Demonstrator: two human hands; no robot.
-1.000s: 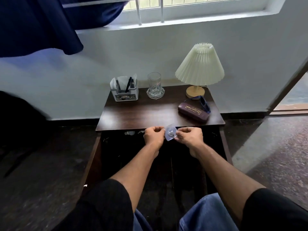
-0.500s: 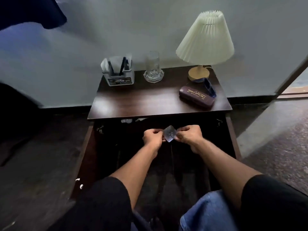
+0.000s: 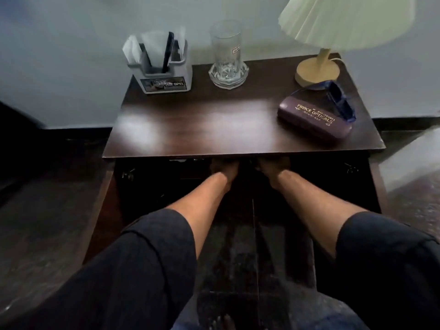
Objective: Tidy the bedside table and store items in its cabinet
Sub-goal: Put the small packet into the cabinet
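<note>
A: From the head view, where are the hands?

B: Both reach under the front edge of the tabletop (image 3: 214,129) into the open cabinet (image 3: 166,186); the left hand (image 3: 223,169) and the right hand (image 3: 273,167) sit side by side in the shadow, close together, near the middle of the opening.

A: And the grip on each?

B: I cannot tell; the fingers are hidden by the tabletop's edge and the dark inside, so whether either hand holds anything is not visible.

A: Why both arms in there?

B: My judgement is that something is being set or arranged inside the cabinet, since the task is to store items there; the arms go in level and parallel, which suits placing a thing on an inner shelf rather than lifting from the top.

A: What is left on top?

B: At the back left stands a white holder (image 3: 164,75) with pens and papers upright in it; just beside it a clear glass (image 3: 227,55) stands on a cut-glass coaster; the lamp (image 3: 319,70) is at the back right corner; all against the wall, likely so the front stays free.

A: And the front right?

B: A purple spectacle case (image 3: 314,121) lies flat and slantwise, with blue glasses (image 3: 340,98) touching its far side, near the lamp base; those two look like the next candidates for the cabinet, being loose and small.
</note>
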